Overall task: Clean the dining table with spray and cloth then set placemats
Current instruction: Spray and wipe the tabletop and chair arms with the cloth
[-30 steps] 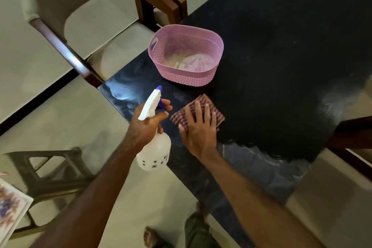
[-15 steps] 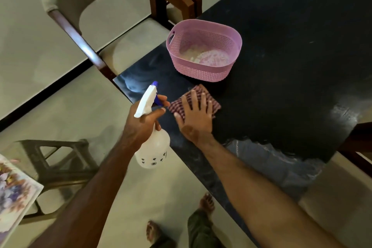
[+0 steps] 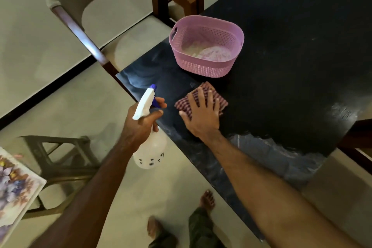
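- Cloth (image 3: pixel 201 100) lies flat on the dark table (image 3: pixel 291 50) near its corner, directly under your right hand (image 3: pixel 202 116), whose fingers are spread and pressing it.
- Spray bottle (image 3: pixel 150 127) hangs off the table's edge, just left of the cloth, your left hand (image 3: pixel 144 122) curled round its neck, nozzle aimed across the tabletop.
- Checked red-and-white, folded, the cloth sits just short of the pink basket (image 3: pixel 207 46).
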